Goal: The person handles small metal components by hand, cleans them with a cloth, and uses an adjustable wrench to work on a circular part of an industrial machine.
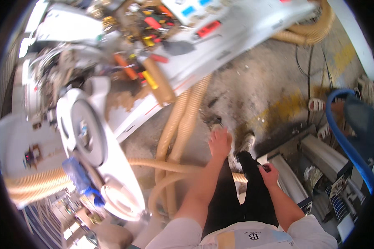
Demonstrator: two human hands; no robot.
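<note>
My left hand reaches forward over the floor, in front of my legs. Motion smears its fingers, so I cannot make out whether they hold anything. Close by my right thigh, my right hand is curled around a small dark object; its kind is too small to tell. Neither hand touches the white workbench ahead on the left. Tools with red, orange and yellow handles lie jumbled on it, along with a grey trowel-like blade and a brown cardboard-like roll.
Beige corrugated hoses run across the floor beside the bench. A white machine with a round grey ring stands left. Metal profiles lie at right, near a blue hose and another person's sandalled foot. Black cables hang beyond.
</note>
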